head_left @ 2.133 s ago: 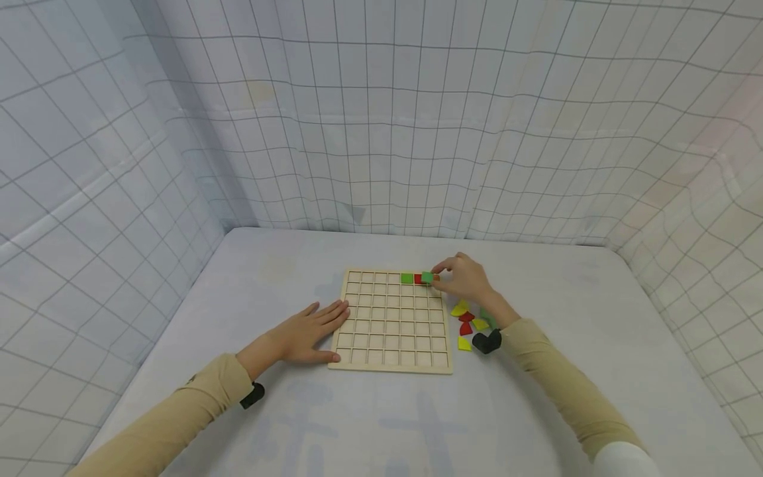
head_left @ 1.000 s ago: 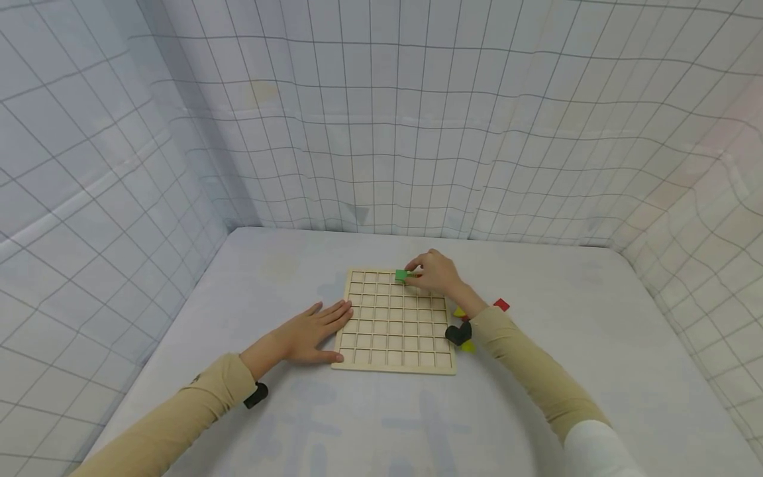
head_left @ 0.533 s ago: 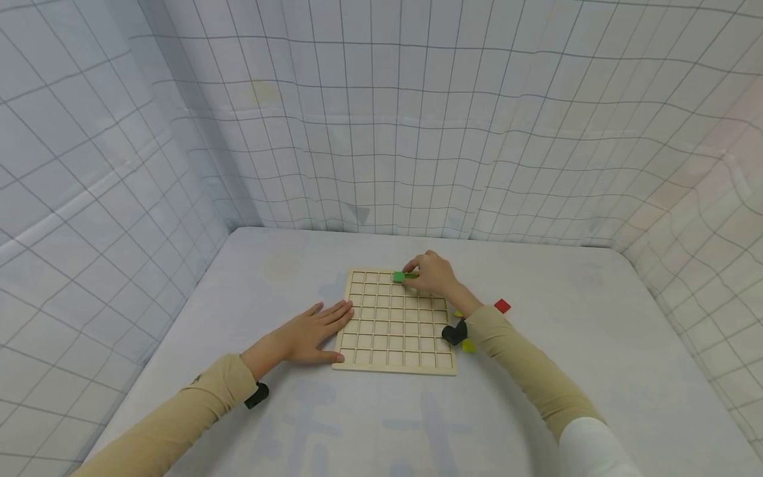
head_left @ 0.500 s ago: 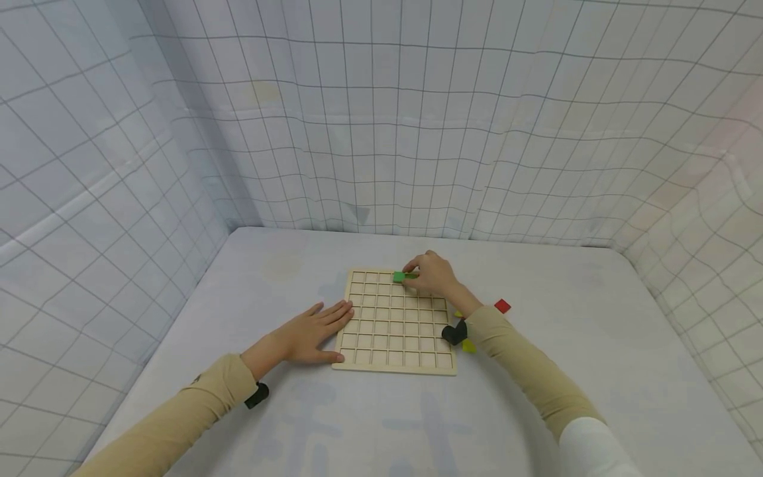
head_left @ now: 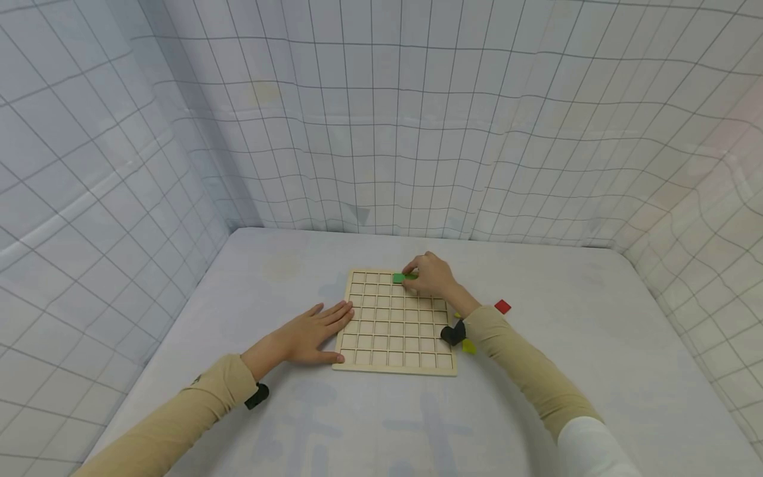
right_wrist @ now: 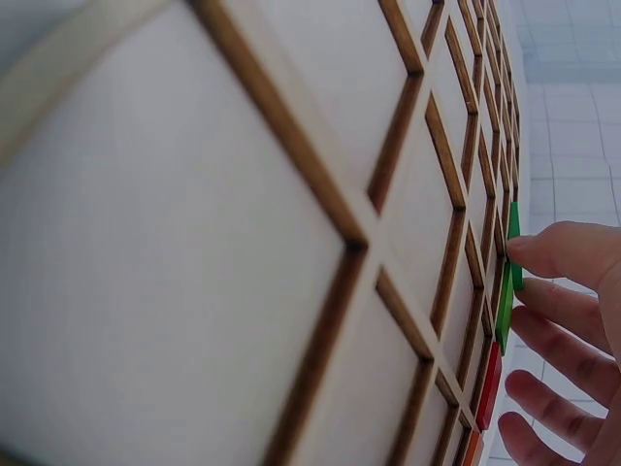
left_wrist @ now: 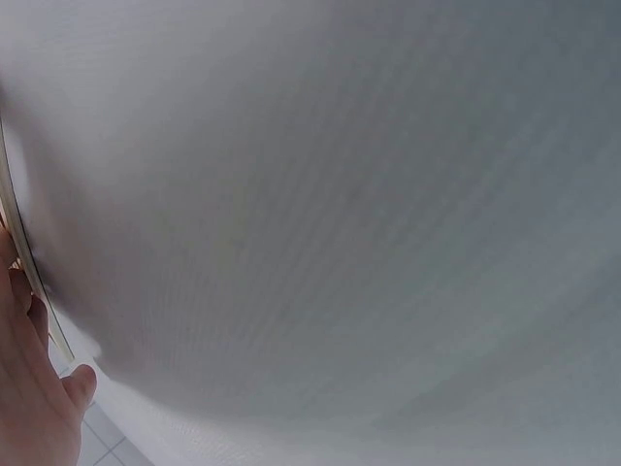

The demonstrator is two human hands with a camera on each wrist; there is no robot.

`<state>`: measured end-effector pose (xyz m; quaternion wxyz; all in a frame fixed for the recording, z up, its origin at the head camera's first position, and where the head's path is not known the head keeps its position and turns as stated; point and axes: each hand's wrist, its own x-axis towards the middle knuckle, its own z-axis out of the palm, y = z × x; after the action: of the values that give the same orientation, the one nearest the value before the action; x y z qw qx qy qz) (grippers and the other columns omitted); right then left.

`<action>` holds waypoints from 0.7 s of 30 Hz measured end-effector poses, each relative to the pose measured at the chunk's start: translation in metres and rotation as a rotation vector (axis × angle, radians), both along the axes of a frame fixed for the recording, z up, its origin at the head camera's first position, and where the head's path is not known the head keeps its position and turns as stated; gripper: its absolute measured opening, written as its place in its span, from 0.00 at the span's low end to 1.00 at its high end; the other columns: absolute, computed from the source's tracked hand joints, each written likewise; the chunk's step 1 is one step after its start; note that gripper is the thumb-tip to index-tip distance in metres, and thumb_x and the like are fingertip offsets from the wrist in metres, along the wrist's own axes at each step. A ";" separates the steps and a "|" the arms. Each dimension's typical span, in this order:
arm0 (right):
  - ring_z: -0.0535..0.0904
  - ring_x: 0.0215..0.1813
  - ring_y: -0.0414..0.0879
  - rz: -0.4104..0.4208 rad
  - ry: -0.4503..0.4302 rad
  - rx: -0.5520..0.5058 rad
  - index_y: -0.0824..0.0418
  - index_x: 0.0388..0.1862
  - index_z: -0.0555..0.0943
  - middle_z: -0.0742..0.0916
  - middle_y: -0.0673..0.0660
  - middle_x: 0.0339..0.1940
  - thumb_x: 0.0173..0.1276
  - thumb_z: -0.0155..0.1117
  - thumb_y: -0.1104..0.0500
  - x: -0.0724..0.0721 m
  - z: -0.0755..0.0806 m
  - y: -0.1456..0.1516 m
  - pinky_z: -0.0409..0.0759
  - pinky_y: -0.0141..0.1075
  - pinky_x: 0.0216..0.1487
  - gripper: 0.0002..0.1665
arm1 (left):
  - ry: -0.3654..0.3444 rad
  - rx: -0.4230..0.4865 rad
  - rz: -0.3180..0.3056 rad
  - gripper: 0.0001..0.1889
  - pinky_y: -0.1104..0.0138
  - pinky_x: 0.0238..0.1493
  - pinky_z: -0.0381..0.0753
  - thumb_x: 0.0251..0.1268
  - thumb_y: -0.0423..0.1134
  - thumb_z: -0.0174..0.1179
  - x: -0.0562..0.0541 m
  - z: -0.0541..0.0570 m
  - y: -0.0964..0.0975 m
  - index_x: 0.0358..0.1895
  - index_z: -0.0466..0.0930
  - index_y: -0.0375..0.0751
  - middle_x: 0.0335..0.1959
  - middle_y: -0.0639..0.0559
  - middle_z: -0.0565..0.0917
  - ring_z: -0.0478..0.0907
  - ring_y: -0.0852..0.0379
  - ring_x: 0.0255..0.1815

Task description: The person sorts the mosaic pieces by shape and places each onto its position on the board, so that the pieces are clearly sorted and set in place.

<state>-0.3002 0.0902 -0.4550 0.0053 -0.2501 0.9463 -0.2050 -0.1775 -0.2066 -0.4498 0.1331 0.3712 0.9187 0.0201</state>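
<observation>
The left hand (head_left: 316, 333) lies spread on the board's (head_left: 393, 371) left edge; right, a yellow tile (head_left: 469, 346) and, farther, a red tile (head_left: 503, 307) lie on the tabletop (head_left: 536, 285). In the far row, the nearer right hand (head_left: 430, 273) pinches a square green tile (head_left: 399, 278), left of its palm, no long axis evident; a second green tile (right_wrist: 504, 311) bounds it rightward.

Pale wooden grid board (head_left: 387, 371) lies flat, left hand (head_left: 306, 335) on its left edge. Green square tile (head_left: 398, 278), pinched by the right hand (head_left: 433, 275), is at the far row, beside a second green tile (right_wrist: 505, 309); red tile (right_wrist: 488, 390) follows.
</observation>
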 end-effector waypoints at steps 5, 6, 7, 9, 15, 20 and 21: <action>0.78 0.45 0.48 0.010 0.010 0.000 0.55 0.44 0.88 0.88 0.54 0.46 0.61 0.70 0.50 0.001 0.000 0.000 0.80 0.41 0.40 0.16 | 0.002 -0.005 -0.002 0.48 0.43 0.74 0.48 0.65 0.69 0.45 0.000 0.000 0.000 0.77 0.44 0.40 0.80 0.45 0.44 0.43 0.47 0.80; 0.78 0.46 0.49 0.009 0.008 0.001 0.55 0.44 0.88 0.88 0.53 0.46 0.61 0.69 0.49 0.002 0.001 -0.001 0.81 0.41 0.41 0.16 | 0.002 -0.006 -0.002 0.48 0.43 0.74 0.48 0.65 0.69 0.45 0.000 0.000 0.000 0.77 0.44 0.40 0.80 0.45 0.44 0.43 0.47 0.80; 0.78 0.46 0.49 0.009 0.006 0.001 0.55 0.45 0.88 0.88 0.53 0.46 0.61 0.69 0.49 0.002 0.001 -0.001 0.81 0.42 0.41 0.16 | 0.002 -0.007 -0.002 0.48 0.43 0.74 0.48 0.65 0.70 0.45 0.000 0.000 0.000 0.77 0.44 0.40 0.80 0.45 0.44 0.43 0.48 0.80; 0.78 0.47 0.49 0.008 -0.002 0.000 0.54 0.45 0.88 0.87 0.53 0.47 0.61 0.69 0.49 0.002 0.001 -0.001 0.81 0.43 0.42 0.16 | 0.002 -0.008 -0.002 0.48 0.43 0.74 0.48 0.65 0.69 0.45 0.001 0.001 0.001 0.77 0.44 0.40 0.80 0.45 0.44 0.43 0.47 0.80; 0.78 0.49 0.50 0.003 -0.022 0.000 0.54 0.45 0.87 0.87 0.53 0.48 0.61 0.70 0.48 0.003 0.001 0.000 0.81 0.44 0.45 0.17 | -0.005 -0.005 0.000 0.48 0.42 0.74 0.48 0.65 0.69 0.46 0.001 0.003 0.001 0.77 0.44 0.40 0.80 0.45 0.45 0.43 0.47 0.80; 0.78 0.49 0.50 0.002 -0.021 0.000 0.54 0.46 0.87 0.87 0.53 0.48 0.61 0.69 0.48 0.003 0.001 0.001 0.81 0.44 0.45 0.17 | -0.003 -0.006 0.000 0.48 0.43 0.74 0.49 0.65 0.69 0.46 0.001 0.002 0.002 0.77 0.44 0.40 0.80 0.45 0.45 0.43 0.47 0.80; 0.78 0.49 0.50 0.003 -0.019 0.002 0.54 0.46 0.87 0.87 0.53 0.48 0.61 0.69 0.48 0.003 0.001 0.001 0.81 0.44 0.45 0.17 | -0.003 -0.007 0.001 0.48 0.43 0.74 0.49 0.65 0.69 0.46 0.001 0.002 0.002 0.77 0.44 0.40 0.80 0.45 0.45 0.43 0.47 0.80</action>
<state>-0.2973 0.0910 -0.4538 0.0148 -0.2496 0.9459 -0.2067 -0.1763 -0.2049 -0.4479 0.1356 0.3705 0.9187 0.0173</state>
